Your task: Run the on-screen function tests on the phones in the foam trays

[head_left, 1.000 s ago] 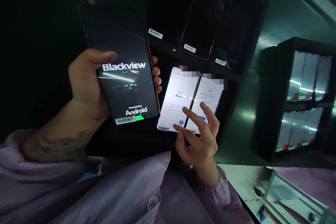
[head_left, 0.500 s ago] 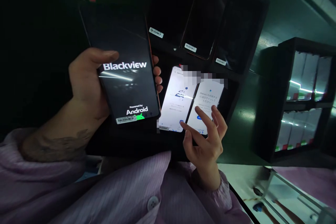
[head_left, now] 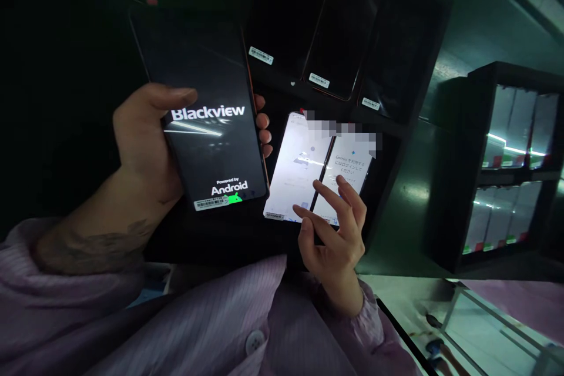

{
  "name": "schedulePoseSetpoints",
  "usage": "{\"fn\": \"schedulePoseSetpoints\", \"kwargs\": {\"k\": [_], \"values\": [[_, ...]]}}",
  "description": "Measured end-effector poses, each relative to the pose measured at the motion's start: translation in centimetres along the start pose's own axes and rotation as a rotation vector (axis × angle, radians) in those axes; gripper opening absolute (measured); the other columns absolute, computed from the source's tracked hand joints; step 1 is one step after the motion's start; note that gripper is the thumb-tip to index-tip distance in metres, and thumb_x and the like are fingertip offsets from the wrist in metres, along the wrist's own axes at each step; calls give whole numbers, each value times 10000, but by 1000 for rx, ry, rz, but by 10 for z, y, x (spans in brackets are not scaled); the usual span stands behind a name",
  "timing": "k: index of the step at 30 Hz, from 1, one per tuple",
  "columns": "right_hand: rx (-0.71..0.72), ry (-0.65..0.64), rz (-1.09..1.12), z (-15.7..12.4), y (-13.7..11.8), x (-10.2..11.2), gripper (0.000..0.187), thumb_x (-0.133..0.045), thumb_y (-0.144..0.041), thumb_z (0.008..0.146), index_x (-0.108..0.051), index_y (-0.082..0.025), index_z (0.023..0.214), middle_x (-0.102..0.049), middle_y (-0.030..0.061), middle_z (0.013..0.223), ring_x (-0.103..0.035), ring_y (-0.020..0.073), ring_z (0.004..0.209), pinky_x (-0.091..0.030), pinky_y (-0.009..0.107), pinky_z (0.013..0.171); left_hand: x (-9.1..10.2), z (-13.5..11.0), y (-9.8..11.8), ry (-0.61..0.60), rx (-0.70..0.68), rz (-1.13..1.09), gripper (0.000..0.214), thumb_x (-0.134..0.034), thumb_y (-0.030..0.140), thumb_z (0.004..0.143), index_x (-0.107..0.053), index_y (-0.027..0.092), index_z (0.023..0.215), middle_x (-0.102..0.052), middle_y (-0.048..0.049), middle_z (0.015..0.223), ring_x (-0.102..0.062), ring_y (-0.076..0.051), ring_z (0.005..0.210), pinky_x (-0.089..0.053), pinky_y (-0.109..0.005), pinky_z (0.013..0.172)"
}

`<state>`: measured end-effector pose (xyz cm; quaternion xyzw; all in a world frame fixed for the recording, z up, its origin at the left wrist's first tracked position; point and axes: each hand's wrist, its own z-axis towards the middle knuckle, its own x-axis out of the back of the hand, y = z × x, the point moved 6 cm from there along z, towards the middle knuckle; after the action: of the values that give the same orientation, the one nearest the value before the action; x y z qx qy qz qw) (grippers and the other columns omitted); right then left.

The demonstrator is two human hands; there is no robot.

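Note:
My left hand is wrapped round a large smartphone, thumb across its screen and fingertips at its right edge. That dark screen reads "Blackview" and "Powered by Android", with a barcode sticker at the lower end. To its right lie two lit phones side by side in a black tray. My right hand is over them, fingers apart and holding nothing. Its index fingertip is at the lower part of the left lit phone, whose page looks faded. Other fingers partly cover the right lit phone, which shows Japanese text about Gemini.
Beyond the lit phones, several dark-screened phones with barcode stickers lie in the same tray. On the right of the green surface stands another black tray holding several phones. A person's pink sleeve shows at the lower right.
My right hand has shifted slightly left across the lit phones. The left lit phone's page has faded. My left hand still holds the Blackview phone in nearly the same place.

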<state>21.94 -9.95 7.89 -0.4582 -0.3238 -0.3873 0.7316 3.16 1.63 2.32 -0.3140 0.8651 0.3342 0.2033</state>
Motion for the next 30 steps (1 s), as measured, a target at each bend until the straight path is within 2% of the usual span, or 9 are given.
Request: {"fn": "schedulePoseSetpoints", "kwargs": {"k": [3, 7, 12, 18, 20, 23, 27, 30], "values": [[-31, 0, 11, -1, 4, -1, 218, -627, -105, 945, -807, -224, 973, -775, 82, 1281, -626, 332, 1398, -612, 522, 1074, -8, -4, 7, -52, -107, 171, 560, -334, 430, 1004, -732, 76, 1176, -769, -141, 925, -776, -270, 760, -713, -424, 645], [-7, -43, -8, -1, 3, -4, 219, -644, -138, 949, -805, -246, 1052, -727, 88, 1368, -560, 351, 1456, -569, 568, 1124, -2, -4, 6, 1, -79, 112, 545, -397, 468, 1009, -714, 67, 1197, -777, -167, 947, -785, -301, 785, -704, -432, 613], [78, -182, -47, -1, -5, -12, 216, -727, -255, 956, -772, -285, 1165, -638, 92, 1516, -405, 366, 1565, -477, 592, 1214, 2, 0, 3, -14, -42, 90, 524, -398, 431, 993, -705, 73, 1221, -781, -165, 912, -757, -285, 715, -689, -434, 559], [89, -196, -49, -2, -8, -17, 195, -739, -300, 965, -765, -300, 1157, -635, 69, 1525, -326, 361, 1615, -435, 580, 1251, 0, -2, 5, -58, -87, 108, 528, -400, 435, 1011, -719, 60, 1205, -793, -162, 986, -786, -286, 795, -720, -429, 665], [90, -158, -29, -2, -7, -15, 186, -714, -279, 970, -772, -288, 1147, -641, 82, 1510, -338, 364, 1610, -442, 582, 1245, 1, -2, 5, -52, -94, 119, 543, -401, 444, 1010, -720, 54, 1211, -793, -164, 989, -789, -286, 801, -720, -420, 668], [83, -72, -1, -3, -6, -7, 174, -684, -211, 945, -789, -270, 1070, -697, 75, 1429, -435, 370, 1548, -493, 577, 1198, 4, -1, 4, -35, -87, 108, 562, -408, 475, 1011, -719, 56, 1219, -791, -162, 983, -793, -284, 809, -717, -397, 652], [23, 21, -23, -6, 3, 3, 194, -662, -139, 898, -804, -256, 958, -761, 61, 1304, -550, 373, 1457, -557, 572, 1119, 7, 0, 2, -11, -50, 87, 556, -432, 503, 998, -702, 82, 1240, -788, -168, 976, -789, -312, 801, -715, -463, 626], [-9, 31, -57, -7, 7, 4, 199, -646, -121, 912, -804, -241, 914, -765, 68, 1287, -556, 356, 1455, -572, 542, 1109, 4, -1, 3, -22, -73, 111, 540, -429, 475, 1001, -706, 69, 1223, -785, -168, 965, -797, -326, 834, -724, -485, 675]]}}
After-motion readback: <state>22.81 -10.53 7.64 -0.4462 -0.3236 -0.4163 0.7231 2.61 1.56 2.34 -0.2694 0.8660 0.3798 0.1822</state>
